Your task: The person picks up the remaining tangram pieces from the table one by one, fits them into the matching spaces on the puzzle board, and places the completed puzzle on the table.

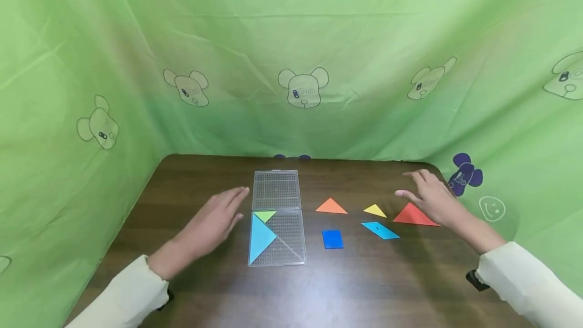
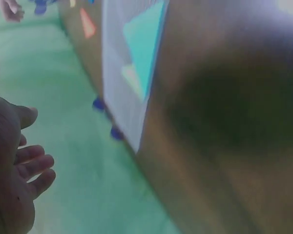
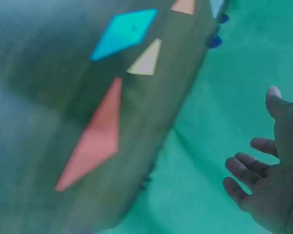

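My left hand [image 1: 211, 224] hovers left of a hinged clear plastic case [image 1: 291, 257], fingers extended and holding nothing. In the case's near half lie a large light-blue triangle [image 1: 260, 239] and a small green triangle [image 1: 265, 215]. Over on the right, my right hand [image 1: 432, 199] is raised with relaxed, spread fingers, nearest to a large red triangle [image 1: 413, 215]. Between the case and that hand lie an orange triangle [image 1: 331, 206], a dark blue square [image 1: 333, 239], a small yellow triangle [image 1: 375, 210] and a blue parallelogram [image 1: 380, 230].
The case lies unfolded flat on a brown wooden table [image 1: 282, 292], its far half [image 1: 276, 190] toward the back edge. A green curtain [image 1: 237, 125] with printed bear heads surrounds the table at the back and sides.
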A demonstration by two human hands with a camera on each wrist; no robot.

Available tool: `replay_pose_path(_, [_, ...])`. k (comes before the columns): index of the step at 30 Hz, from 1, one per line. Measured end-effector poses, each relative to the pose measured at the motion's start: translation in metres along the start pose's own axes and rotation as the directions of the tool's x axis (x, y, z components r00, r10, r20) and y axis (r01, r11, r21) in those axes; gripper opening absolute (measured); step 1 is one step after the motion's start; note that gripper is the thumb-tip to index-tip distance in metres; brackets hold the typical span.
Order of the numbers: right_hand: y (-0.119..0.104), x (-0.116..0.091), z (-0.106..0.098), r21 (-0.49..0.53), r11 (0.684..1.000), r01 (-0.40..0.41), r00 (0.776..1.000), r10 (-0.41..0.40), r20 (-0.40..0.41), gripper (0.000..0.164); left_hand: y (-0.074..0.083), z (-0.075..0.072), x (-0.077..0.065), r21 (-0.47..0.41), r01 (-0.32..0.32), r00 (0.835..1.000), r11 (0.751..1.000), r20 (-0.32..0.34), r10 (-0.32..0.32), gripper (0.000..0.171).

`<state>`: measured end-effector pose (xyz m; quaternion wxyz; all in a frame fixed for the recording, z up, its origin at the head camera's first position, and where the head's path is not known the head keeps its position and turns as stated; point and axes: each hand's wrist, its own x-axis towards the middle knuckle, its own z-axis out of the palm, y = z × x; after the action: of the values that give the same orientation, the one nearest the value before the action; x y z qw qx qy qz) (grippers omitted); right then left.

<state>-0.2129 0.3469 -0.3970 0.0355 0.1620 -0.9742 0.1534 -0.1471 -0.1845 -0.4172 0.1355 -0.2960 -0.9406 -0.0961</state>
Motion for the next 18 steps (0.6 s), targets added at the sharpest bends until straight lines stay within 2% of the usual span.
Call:
replay_pose_path(5, [0.016, -0.021, 0.025, -0.014, 1.0, 0.019, 0.998, -0.019, -0.052, 0.059, 0.022, 0.028, -0.016, -0.045, -0.047, 0.998, 0.998, 0.047, 0.049, 0.063])
replay_pose_path(10, [0.028, -0.042, 0.05, -0.059, 0.998, 0.03, 0.995, -0.035, -0.095, 0.054, 0.031, 0.054, -0.03, -0.089, -0.125, 0.989, 0.988, 0.071, 0.132, 0.065])
replay_pose_path(14, [0.041, -0.053, 0.061, -0.094, 0.996, 0.002, 0.995, -0.012, -0.099, 0.055, 0.034, 0.073, -0.036, -0.126, -0.134, 0.983, 0.983, 0.112, 0.149, 0.07])
replay_pose_path(18, [0.059, -0.055, 0.066, -0.102, 0.995, -0.017, 0.995, 0.007, -0.097, 0.061, 0.041, 0.084, -0.037, -0.15, -0.142, 0.977, 0.978, 0.135, 0.163, 0.073])
